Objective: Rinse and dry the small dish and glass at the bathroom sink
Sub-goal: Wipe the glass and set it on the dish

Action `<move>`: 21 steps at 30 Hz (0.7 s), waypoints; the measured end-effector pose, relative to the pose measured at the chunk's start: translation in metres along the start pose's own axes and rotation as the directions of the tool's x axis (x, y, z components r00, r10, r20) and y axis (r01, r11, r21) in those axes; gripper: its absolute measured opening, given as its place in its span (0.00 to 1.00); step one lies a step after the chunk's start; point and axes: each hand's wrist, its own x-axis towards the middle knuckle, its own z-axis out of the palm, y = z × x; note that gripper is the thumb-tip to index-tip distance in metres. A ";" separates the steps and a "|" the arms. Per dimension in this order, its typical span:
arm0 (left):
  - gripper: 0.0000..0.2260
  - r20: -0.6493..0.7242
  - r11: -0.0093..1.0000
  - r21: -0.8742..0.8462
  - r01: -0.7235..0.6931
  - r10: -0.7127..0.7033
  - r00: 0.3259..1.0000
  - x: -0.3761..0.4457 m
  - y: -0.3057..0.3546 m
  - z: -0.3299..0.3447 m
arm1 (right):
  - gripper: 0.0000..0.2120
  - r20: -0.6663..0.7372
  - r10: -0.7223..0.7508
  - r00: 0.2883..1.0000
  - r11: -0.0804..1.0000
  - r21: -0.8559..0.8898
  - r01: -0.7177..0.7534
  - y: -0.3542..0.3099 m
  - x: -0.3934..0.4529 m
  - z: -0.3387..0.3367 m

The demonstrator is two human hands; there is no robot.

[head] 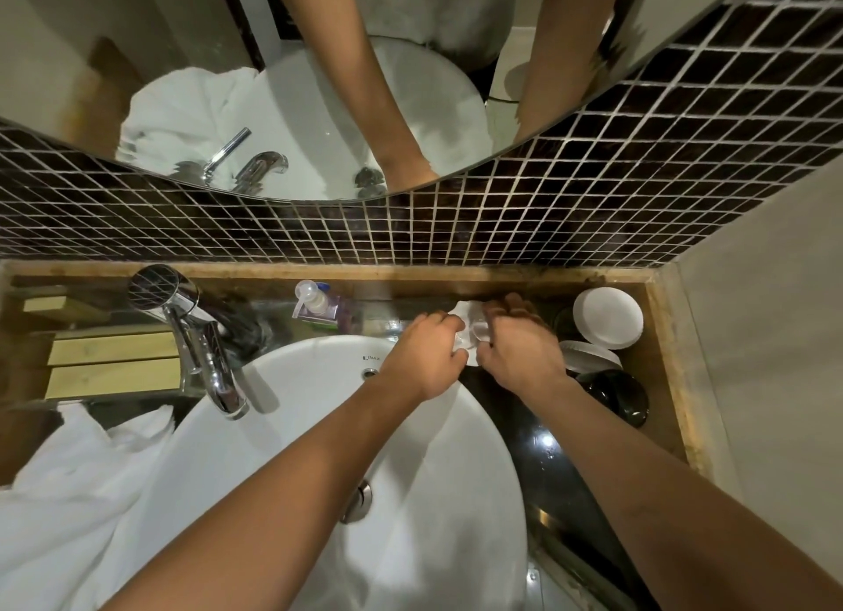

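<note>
Both my hands meet just behind the far right rim of the white basin (319,409), over the dark tabletop (538,432). My right hand (520,355) is closed around the glass (479,332), which is clear and mostly hidden, so I cannot tell its axis for certain; it seems to lie tipped toward my left hand (424,355). My left hand's grip pinches a white cloth or tissue (463,311) pressed against the glass, bunched at what I take for the mouth. I judge this is the drying step for the glass, with the wiping hand to the basin side and the holding hand to the outside.

Right of the glass, close by my right wrist, stand a white round lid or dish (609,318) leaning at the back corner, another white dish (593,352) in front of it, and a dark bowl (616,396) nearest me. Which of these is the small dish of the task I cannot say. They crowd the spot where the glass would be set down, so the right hand has little room on that side.

Left of the glass, the pump bottle (314,302) stands behind the basin, the chrome faucet (200,336) further left, and a white towel (82,487) lies beyond the basin's near left edge.
</note>
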 end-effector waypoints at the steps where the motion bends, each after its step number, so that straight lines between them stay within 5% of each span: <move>1: 0.19 0.001 1.000 -0.001 -0.004 0.004 1.000 0.000 0.000 -0.001 | 0.23 -0.007 0.004 1.000 0.999 0.036 -0.004 0.000 0.000 -0.001; 10: 0.05 -0.031 0.988 -0.137 0.065 -0.070 0.997 -0.002 0.002 -0.007 | 0.22 -0.041 -0.085 0.996 0.982 0.166 0.091 -0.010 0.003 -0.002; 21: 0.09 0.049 0.960 -0.226 0.164 -0.157 0.986 0.000 0.007 -0.010 | 0.25 0.033 -0.031 0.999 0.973 0.229 0.022 -0.003 -0.001 -0.001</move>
